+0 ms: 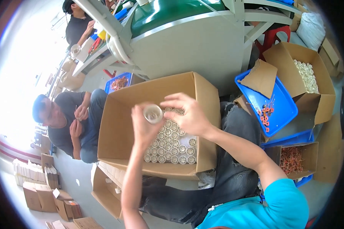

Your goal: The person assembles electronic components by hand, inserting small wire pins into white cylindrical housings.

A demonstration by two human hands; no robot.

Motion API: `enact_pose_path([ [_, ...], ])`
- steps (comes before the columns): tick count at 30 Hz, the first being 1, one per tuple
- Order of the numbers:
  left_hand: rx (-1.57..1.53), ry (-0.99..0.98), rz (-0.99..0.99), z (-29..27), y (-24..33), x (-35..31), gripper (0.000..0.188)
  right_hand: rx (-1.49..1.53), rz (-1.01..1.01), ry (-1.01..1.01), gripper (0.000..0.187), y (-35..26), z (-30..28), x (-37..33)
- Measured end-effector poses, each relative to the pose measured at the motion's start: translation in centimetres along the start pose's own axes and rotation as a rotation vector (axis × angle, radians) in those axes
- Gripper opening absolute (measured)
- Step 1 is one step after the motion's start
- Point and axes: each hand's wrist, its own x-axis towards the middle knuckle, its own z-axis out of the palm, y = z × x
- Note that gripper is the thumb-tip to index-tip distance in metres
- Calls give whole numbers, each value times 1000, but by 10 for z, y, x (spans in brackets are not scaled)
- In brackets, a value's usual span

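Observation:
My left hand (142,131) is closed around a clear, round cup-shaped piece (153,113), its open end facing up. Just right of it, my right hand (189,116) has bent fingers with a gap between thumb and forefinger. Nothing shows in that gap, and whether the thumb touches the cup's rim I cannot tell. Both hands are above a large open cardboard box (122,103). Inside it, small round clear pieces (168,147) with shiny centres stand in close rows, partly hidden by my hands.
A blue tray (286,110) at right holds red-and-black wired parts and a cardboard piece. Beyond stands a box of white parts (307,76); nearer, a box of reddish wires (292,160). A seated co-worker (70,122) is at left. A grey-sided bench (187,53) stands ahead.

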Motion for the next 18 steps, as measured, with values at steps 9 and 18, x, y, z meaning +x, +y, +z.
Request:
enact_pose_path([
  [9,281,480,473,29,31,276,63,36,176,-37,36,8,-3,-12],
  [18,725,490,166,37,-51,425,78,170,188,-240,35,-7,22,-24],
])
